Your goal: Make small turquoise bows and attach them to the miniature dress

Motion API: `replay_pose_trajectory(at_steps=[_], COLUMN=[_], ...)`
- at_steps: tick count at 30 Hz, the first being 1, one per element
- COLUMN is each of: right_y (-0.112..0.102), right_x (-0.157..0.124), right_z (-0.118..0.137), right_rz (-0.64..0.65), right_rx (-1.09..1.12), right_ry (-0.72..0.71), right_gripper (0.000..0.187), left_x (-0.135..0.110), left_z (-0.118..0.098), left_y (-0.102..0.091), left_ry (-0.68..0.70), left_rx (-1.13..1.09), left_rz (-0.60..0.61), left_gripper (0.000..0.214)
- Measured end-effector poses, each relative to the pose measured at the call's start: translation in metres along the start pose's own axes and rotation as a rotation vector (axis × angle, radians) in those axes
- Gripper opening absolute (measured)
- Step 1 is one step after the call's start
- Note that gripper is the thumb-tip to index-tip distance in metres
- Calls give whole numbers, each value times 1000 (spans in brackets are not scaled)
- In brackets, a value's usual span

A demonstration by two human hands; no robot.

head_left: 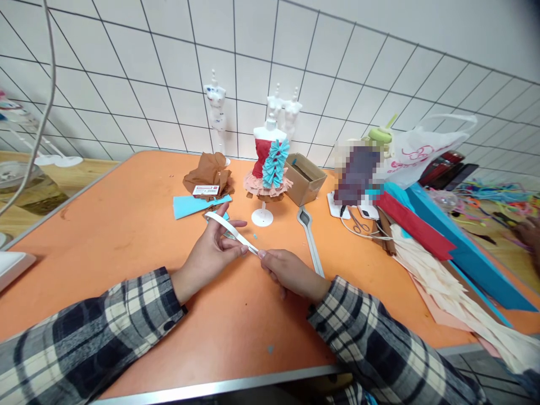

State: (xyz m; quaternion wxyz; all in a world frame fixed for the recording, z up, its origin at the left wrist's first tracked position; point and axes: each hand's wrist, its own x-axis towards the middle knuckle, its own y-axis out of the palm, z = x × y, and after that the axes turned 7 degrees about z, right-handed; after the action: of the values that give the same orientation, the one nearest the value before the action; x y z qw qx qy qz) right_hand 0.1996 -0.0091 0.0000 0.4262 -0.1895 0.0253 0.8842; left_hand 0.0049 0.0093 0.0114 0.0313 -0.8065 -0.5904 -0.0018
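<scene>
A narrow white band [236, 232], curved like a strip or thin roll of tape, runs between my hands; I cannot tell its exact kind. It passes across the fingers of my left hand [214, 243], whose thumb presses against it. The near end is pinched between thumb and fingers of my right hand [291, 270]. Beyond them stands a small white dress form [265, 132] on a round base, wearing a red bodice [262, 156], a turquoise ruffle [276, 163] and a pink frilled skirt [255, 184]. A long grey-white strip with a looped end [313, 250] lies right of my right hand.
Brown crumpled paper [206, 171], a small labelled box [206, 190] and folded light-blue paper [185, 207] lie left of the form. Behind it is an open cardboard box [310, 188]. Scissors [361, 226], cables and coloured paper rolls [415, 225] crowd the right. Another person's hand [529, 233] shows far right.
</scene>
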Motion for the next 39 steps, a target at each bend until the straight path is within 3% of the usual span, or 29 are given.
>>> replay_pose_trajectory(at_steps=[21,25,28,32,39], right_y=[3,1,-1,-1,3], right_x=[-1,-8,-14,-11,0], right_z=[2,7,12,12,4], right_rz=[-58,-100,-219,-341,-375], right_rx=[67,41,21,-162,-257], right_ry=[26,-193,-332,-301,-217], right_gripper=[39,39,37,27,18], left_x=[-1,1,0,-1,-3], left_z=[-8,-4,0,1,1], left_y=[2,-3,-4,-1,3], left_ry=[197,134,79,30,-18], left_rx=[63,-3,-70,-136,-231], left_rz=[-169,-97,-35,18,68], left_gripper=[98,96,94,95,96])
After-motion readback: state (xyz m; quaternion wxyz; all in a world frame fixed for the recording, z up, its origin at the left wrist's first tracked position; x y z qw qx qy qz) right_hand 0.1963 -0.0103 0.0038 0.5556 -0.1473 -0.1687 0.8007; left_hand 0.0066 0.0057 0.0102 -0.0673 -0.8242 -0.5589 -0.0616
